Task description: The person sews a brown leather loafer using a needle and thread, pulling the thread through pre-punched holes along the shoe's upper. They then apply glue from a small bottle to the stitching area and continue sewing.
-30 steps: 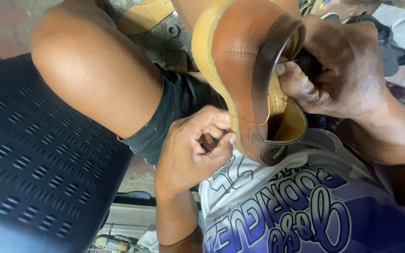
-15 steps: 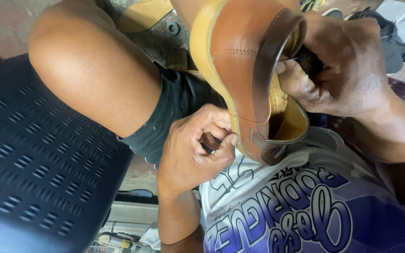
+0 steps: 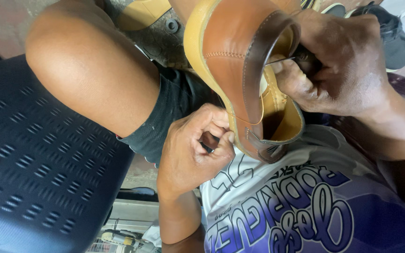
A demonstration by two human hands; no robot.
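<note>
Head view: your left hand's fingers (image 3: pixel 221 136) curl tight, pinching something small and dark beside the lower edge of the brown leather shoe (image 3: pixel 244 70); what it is you cannot tell. That left hand (image 3: pixel 191 150) sits just above your printed purple shirt (image 3: pixel 305 211). Your right hand (image 3: pixel 338 65) closes its fingers on a thin metal tool (image 3: pixel 289 58) poking into the shoe's opening. Your bare knee (image 3: pixel 90 70) rises beside a blue perforated seat (image 3: pixel 29 159).
</note>
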